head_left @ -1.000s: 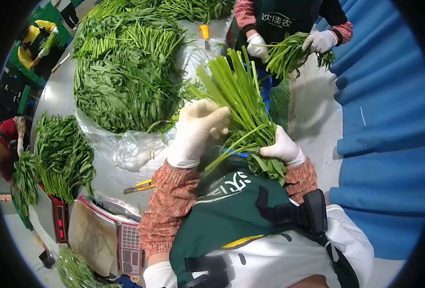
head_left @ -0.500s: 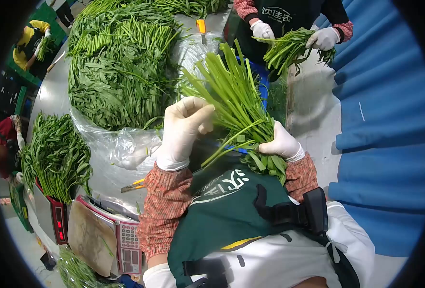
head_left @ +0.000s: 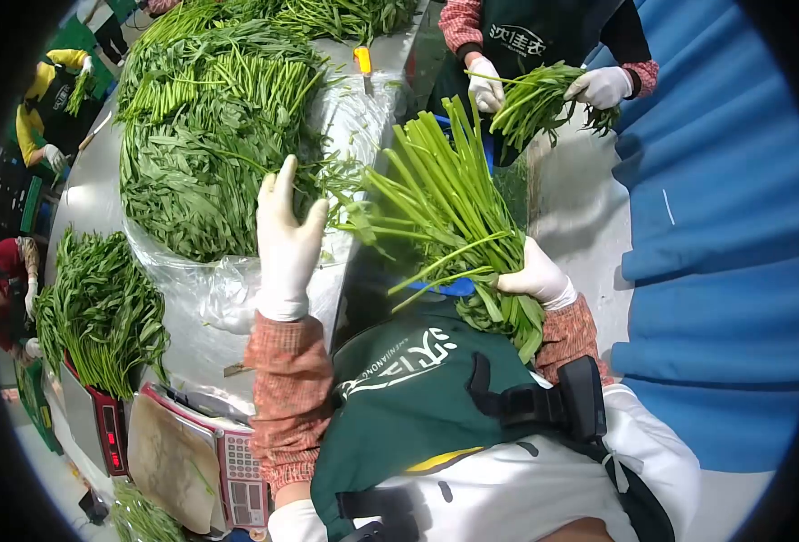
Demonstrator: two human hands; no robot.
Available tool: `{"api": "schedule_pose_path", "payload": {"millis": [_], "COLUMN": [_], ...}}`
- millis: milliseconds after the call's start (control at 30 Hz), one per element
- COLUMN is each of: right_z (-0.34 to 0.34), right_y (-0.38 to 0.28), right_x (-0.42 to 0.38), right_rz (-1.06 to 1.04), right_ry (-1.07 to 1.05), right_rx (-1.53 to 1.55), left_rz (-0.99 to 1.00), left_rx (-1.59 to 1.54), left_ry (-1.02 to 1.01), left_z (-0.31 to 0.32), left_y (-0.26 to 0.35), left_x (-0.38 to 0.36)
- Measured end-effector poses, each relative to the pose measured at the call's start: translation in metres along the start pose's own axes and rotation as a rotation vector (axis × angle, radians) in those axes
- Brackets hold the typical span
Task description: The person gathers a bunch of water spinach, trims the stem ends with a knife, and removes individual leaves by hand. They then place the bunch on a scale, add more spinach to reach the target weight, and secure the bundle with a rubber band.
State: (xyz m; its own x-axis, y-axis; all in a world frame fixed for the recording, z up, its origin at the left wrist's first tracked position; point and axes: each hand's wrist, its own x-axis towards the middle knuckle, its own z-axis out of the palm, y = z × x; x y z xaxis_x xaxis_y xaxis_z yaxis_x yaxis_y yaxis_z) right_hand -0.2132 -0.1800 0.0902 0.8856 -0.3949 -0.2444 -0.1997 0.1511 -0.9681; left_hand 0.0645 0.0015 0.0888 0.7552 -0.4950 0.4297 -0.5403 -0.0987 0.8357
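Note:
My right hand (head_left: 537,273), in a white glove, is wrapped round the leafy end of a bunch of water spinach (head_left: 449,185). The thick cut stems fan up and to the left, and a few thin stalks stick out lower down. My left hand (head_left: 288,239), also gloved, is raised at the near right edge of the large heap of greens (head_left: 210,163). Its fingers are stretched out with the thumb apart, and I see nothing held in it. Loose leafy bits (head_left: 350,194) show between that hand and the bunch.
A yellow-handled knife (head_left: 362,61) lies on plastic sheeting on the metal table (head_left: 83,185). Two scales stand at lower left, one red (head_left: 109,425) bearing greens, one pink (head_left: 241,461). A co-worker (head_left: 544,41) opposite holds greens. Blue sheeting (head_left: 706,271) hangs at right.
My left hand has moved left, away from the bunch, and its curled fingers have opened. Loose leafy bits now show beside it. My right hand keeps hold of the bunch.

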Motion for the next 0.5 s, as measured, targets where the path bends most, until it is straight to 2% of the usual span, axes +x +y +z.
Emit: {"api": "schedule_pose_path", "payload": {"millis": [67, 133, 167, 267, 333, 433, 500], "right_z": [0.0, 0.005, 0.003, 0.006, 0.008, 0.01, 0.011], "right_y": [-0.004, -0.003, -0.001, -0.002, -0.001, -0.001, -0.002], "right_x": [-0.003, -0.006, -0.006, -0.003, -0.002, -0.003, -0.004], "right_rz": [0.043, 0.017, 0.035, 0.041, 0.02, 0.045, 0.05], "right_ry": [-0.02, 0.001, -0.006, -0.032, -0.043, -0.072, -0.09], "right_rx": [-0.026, 0.014, -0.016, -0.084, -0.088, -0.076, -0.093], "left_rz": [0.194, -0.174, -0.297, -0.286, 0.141, 0.398, 0.39], "left_rx": [0.274, -0.384, -0.478, -0.49, -0.146, 0.134, 0.181], "left_ry": [0.077, -0.113, -0.171, -0.191, -0.016, -0.081, -0.062], "left_z": [0.012, 0.015, 0.013, 0.024, 0.03, 0.032, 0.033], "left_y": [0.01, 0.018, 0.028, 0.041, 0.053, 0.05, 0.043], "left_x": [-0.001, -0.002, -0.001, -0.001, 0.0, -0.001, -0.002]}}
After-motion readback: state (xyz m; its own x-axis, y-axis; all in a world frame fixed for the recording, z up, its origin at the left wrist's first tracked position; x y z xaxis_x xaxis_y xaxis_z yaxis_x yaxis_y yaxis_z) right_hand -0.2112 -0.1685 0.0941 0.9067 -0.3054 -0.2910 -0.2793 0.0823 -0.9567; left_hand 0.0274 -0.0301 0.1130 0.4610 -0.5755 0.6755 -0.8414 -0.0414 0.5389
